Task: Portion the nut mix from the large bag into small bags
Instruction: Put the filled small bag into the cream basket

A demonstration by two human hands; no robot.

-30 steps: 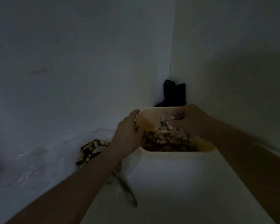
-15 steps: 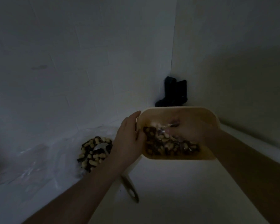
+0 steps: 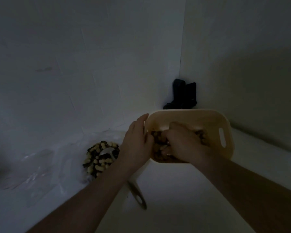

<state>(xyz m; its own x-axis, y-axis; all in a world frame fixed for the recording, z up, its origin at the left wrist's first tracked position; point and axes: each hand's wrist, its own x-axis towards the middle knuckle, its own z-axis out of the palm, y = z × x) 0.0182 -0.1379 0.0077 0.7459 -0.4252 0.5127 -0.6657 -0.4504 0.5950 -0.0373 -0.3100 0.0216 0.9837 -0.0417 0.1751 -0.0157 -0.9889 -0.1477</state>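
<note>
My left hand [image 3: 138, 140] grips the light, stiff cream plastic tub [image 3: 190, 115] by its rim; right hand [image 3: 183, 145] fingers curl around loose, spill-prone nut mix [image 3: 158, 152].

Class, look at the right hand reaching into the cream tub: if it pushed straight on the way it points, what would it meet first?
Probably the nut mix inside the tub; the right hand already lies in it, fingers curled down-left. Depth is unclear.
</note>
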